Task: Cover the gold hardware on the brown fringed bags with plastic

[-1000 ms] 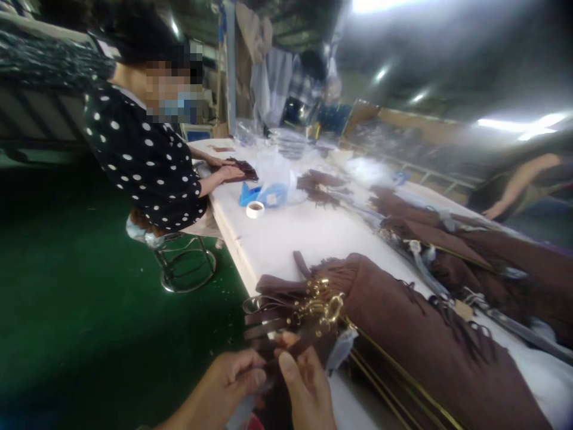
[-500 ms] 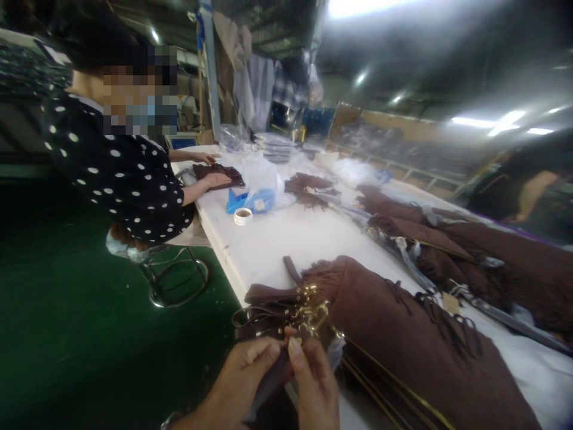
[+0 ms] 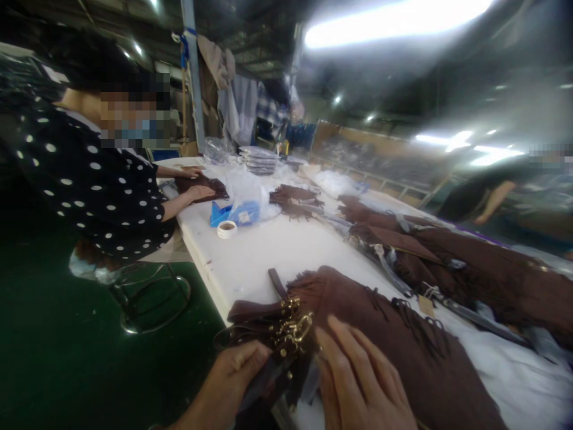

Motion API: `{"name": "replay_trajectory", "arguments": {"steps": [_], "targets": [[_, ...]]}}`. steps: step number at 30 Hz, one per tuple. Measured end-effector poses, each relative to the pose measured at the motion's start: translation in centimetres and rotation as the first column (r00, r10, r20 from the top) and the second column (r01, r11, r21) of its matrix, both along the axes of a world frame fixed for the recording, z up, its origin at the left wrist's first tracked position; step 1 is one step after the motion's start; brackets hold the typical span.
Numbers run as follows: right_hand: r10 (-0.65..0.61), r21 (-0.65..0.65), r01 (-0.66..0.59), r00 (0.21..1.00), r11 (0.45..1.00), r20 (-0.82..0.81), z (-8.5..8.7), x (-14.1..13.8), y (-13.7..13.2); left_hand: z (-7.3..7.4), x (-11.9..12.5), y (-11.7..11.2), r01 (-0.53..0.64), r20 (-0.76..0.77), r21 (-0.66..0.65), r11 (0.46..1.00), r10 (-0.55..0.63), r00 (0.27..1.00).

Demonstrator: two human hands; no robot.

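The left hand curls around dark brown straps at the near edge of the surface, fingers closed on them just below a cluster of brass buckles. The right hand lies flat and spread, palm down, on the stack of brown fringed suede pieces, its fingertips just beside the buckles. This stack sits at the near end of the white surface, its strap end hanging toward the edge. Beyond it, more brown suede pieces lie along the right side, with a small paper tag between the two piles. Farther up the surface stand a roll of tape, a blue packet under clear plastic, and a small fringed piece. A co-worker in a polka-dot top sits on a metal stool at the left edge, both hands resting on another brown piece. Another person's arm shows at the far right, blurred. The floor is green.
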State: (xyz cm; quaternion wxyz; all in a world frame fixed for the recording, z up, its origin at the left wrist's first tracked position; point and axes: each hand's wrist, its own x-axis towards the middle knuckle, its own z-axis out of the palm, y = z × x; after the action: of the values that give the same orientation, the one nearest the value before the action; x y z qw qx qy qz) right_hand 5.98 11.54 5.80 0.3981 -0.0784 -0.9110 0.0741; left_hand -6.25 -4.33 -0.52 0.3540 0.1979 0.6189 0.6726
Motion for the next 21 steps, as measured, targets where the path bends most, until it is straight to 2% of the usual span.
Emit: {"name": "replay_trajectory", "arguments": {"steps": [1, 3, 7, 12, 16, 21], "targets": [[0.05, 0.098, -0.058, 0.995, 0.993, 0.082, 1.0, -0.5, 1.0, 0.1, -0.2, -0.2, -0.007, -0.041, -0.022, 1.0, 0.006, 0.999], [0.113, 0.163, -0.154, 0.965, 0.974, 0.235, 2.3, -1.6, 2.4, 0.4, -0.5, -0.6, -0.016, -0.102, -0.048, 0.999, 0.011, 0.995], [0.158, 0.143, -0.222, 0.919, 0.965, 0.361, 2.1, -3.3, 3.5, 1.3, -1.0, -0.9, -0.023, -0.153, -0.038, 0.999, 0.017, 0.988], [0.144, 0.133, -0.205, 0.918, 0.97, 0.37, 1.2, -3.7, 3.1, 1.7, -1.1, 0.5, 0.013, -0.102, 0.029, 0.999, -0.01, 0.995], [0.212, 0.092, -0.253, 0.923, 0.963, 0.322, 1.4, -3.5, 2.9, 2.0, -1.2, 1.9, 0.025, 0.02, 0.087, 0.996, -0.027, 0.999], [0.246, 0.06, -0.268, 0.938, 0.962, 0.246, 1.9, -3.2, 2.9, 3.0, -1.1, 1.6, 0.06, 0.148, 0.067, 0.996, -0.069, 0.987]]}}
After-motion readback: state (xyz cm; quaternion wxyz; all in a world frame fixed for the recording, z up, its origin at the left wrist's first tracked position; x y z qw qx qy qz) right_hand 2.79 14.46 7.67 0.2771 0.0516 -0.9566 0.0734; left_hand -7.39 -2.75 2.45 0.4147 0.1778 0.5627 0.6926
